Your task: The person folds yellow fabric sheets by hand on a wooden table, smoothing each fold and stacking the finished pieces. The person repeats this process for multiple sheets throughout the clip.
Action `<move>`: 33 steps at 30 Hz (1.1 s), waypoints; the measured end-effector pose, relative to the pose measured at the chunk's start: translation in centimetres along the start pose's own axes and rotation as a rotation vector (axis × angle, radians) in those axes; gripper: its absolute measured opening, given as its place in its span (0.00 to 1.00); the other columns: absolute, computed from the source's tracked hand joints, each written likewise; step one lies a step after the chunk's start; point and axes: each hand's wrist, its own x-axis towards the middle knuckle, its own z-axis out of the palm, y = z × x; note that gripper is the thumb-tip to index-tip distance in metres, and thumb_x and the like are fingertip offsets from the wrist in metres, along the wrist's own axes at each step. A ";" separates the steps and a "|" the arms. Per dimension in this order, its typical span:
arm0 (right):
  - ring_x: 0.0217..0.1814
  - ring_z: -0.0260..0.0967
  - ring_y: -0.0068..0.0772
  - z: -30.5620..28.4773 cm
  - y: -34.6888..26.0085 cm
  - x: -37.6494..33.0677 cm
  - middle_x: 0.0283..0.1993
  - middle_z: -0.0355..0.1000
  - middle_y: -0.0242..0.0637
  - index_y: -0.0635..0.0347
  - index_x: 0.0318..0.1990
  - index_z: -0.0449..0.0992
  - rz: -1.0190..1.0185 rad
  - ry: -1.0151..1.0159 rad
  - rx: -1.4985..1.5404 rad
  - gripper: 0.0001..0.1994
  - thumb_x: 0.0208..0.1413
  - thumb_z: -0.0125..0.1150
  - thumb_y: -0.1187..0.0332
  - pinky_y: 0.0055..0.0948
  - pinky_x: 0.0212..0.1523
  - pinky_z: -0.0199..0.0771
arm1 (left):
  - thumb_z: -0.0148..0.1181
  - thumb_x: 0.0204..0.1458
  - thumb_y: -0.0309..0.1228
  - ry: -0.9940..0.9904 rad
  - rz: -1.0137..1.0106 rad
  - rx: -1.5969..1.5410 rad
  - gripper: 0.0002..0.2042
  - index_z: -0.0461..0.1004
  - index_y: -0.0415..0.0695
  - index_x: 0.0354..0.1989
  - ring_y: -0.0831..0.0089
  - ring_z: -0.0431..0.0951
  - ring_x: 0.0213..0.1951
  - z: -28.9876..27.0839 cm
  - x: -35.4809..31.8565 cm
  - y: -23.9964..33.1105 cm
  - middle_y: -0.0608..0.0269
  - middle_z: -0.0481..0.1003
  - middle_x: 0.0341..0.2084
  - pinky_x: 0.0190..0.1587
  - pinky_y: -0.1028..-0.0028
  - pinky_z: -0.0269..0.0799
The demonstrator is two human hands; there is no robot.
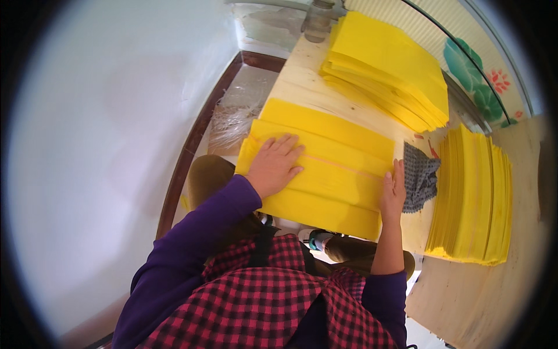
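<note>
Head view looks down at the yellow sheets [325,186], which lie before the person, at the near edge of the table [293,78]. These sheets overlap one another in steps, and one thin orange line runs across them. Their lower part reaches out beyond the table, above the person's legs.

The left hand [274,166] rests palm down upon the left part of the sheets. It is opened flat, the fingers nearly straight and the thumb apart from them, and it has hold of nothing. The right hand [394,189] is at the right edge of the same sheets, touching them, with its fingers stretched away from the body. I cannot tell whether this hand pinches the edge or only leans against it.

Just beside the right hand there is a grey cloth [419,180], crumpled, between the sheets and a tall yellow stack [471,198] on the right side. Another yellow pile [383,64] lies at the far side of the table, and near it stands a glass jar [318,23].

On the left is a white wall [104,145], and some clear plastic [232,125] lies below the table level. The person wears purple sleeves [197,232] and a red and black checked garment [261,296].
</note>
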 end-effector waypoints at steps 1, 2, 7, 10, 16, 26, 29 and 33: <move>0.74 0.43 0.47 0.0 -0.6 0.1 0.70 0.50 0.50 0.64 0.63 0.60 -0.040 0.003 -0.118 0.23 0.63 0.47 0.63 0.38 0.70 0.43 | 0.55 0.54 0.40 0.014 0.014 -0.007 0.23 0.67 0.43 0.56 0.57 0.58 0.64 0.1 -0.1 -0.1 0.51 0.62 0.59 0.64 0.56 0.51; 0.74 0.40 0.52 -0.1 -1.3 0.3 0.70 0.48 0.51 0.64 0.64 0.58 -0.142 -0.040 -0.142 0.24 0.62 0.47 0.63 0.44 0.70 0.40 | 0.55 0.54 0.40 0.023 0.014 -0.007 0.23 0.67 0.43 0.56 0.57 0.58 0.64 0.1 -0.1 -0.1 0.51 0.62 0.59 0.64 0.56 0.50; 0.75 0.37 0.50 3.5 -5.0 -0.1 0.72 0.44 0.49 0.64 0.66 0.54 -0.319 -0.230 -0.376 0.29 0.60 0.49 0.61 0.47 0.71 0.36 | 0.55 0.55 0.39 -0.022 -0.017 -0.023 0.24 0.64 0.43 0.59 0.57 0.55 0.65 0.3 -0.3 0.0 0.52 0.59 0.62 0.67 0.56 0.46; 0.75 0.37 0.51 5.9 -6.2 -0.8 0.72 0.44 0.49 0.63 0.67 0.52 -0.296 -0.316 -0.484 0.31 0.60 0.49 0.56 0.47 0.71 0.36 | 0.54 0.55 0.39 -0.014 -0.014 -0.039 0.24 0.64 0.43 0.59 0.58 0.54 0.66 0.2 -0.4 -0.1 0.54 0.59 0.62 0.67 0.56 0.46; 0.75 0.39 0.48 6.8 -6.2 -1.3 0.72 0.45 0.47 0.62 0.68 0.51 -0.290 -0.325 -0.589 0.33 0.60 0.48 0.52 0.47 0.70 0.37 | 0.50 0.57 0.41 -0.038 -0.157 0.013 0.26 0.61 0.43 0.62 0.60 0.51 0.68 -0.7 -1.7 -1.3 0.54 0.55 0.65 0.68 0.55 0.42; 0.75 0.38 0.43 6.8 -6.0 -1.4 0.73 0.45 0.45 0.62 0.67 0.52 -0.256 -0.319 -0.580 0.36 0.58 0.49 0.49 0.45 0.71 0.34 | 0.48 0.59 0.42 0.040 -0.216 0.135 0.25 0.60 0.42 0.62 0.57 0.50 0.68 -4.4 -1.1 -0.7 0.51 0.55 0.65 0.68 0.53 0.40; 0.75 0.39 0.45 6.8 -6.1 -1.4 0.72 0.46 0.47 0.62 0.68 0.51 -0.267 -0.320 -0.582 0.35 0.59 0.48 0.50 0.46 0.71 0.36 | 0.47 0.59 0.42 0.009 -0.120 0.098 0.26 0.60 0.42 0.63 0.57 0.50 0.68 -2.8 1.0 1.8 0.51 0.55 0.65 0.67 0.53 0.41; 0.75 0.39 0.43 6.7 -6.3 -1.4 0.72 0.46 0.45 0.61 0.68 0.51 -0.246 -0.323 -0.570 0.35 0.59 0.47 0.48 0.45 0.71 0.36 | 0.48 0.58 0.44 -0.003 -0.123 0.081 0.27 0.60 0.43 0.62 0.58 0.52 0.67 -0.3 3.1 2.9 0.51 0.57 0.64 0.67 0.53 0.40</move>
